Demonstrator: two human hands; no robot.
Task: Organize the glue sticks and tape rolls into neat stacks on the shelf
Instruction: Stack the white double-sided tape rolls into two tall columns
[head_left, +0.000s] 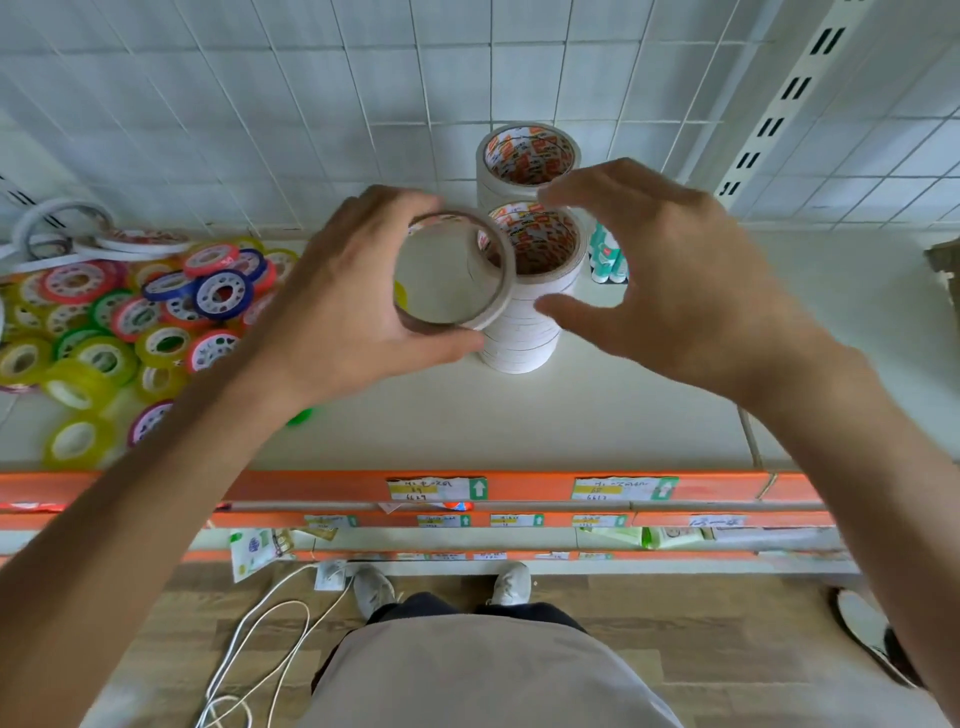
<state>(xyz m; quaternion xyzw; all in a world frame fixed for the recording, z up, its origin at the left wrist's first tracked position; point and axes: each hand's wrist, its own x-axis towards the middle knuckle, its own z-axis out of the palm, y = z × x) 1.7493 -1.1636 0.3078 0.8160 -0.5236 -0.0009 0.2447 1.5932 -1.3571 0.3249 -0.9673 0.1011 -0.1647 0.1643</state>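
Note:
My left hand grips a thin white tape roll, tilted and held just left of a tall stack of white tape rolls on the white shelf. A second white stack stands behind it against the tiled wall. My right hand hovers over the near stack's right side with fingers spread, holding nothing. A few teal and white glue sticks stand just right of the near stack, partly hidden by my right hand.
A loose heap of small coloured tape rolls covers the shelf's left part, with thin white rolls behind it. Orange shelf edges with price labels run below. White cables lie on the wooden floor by my feet.

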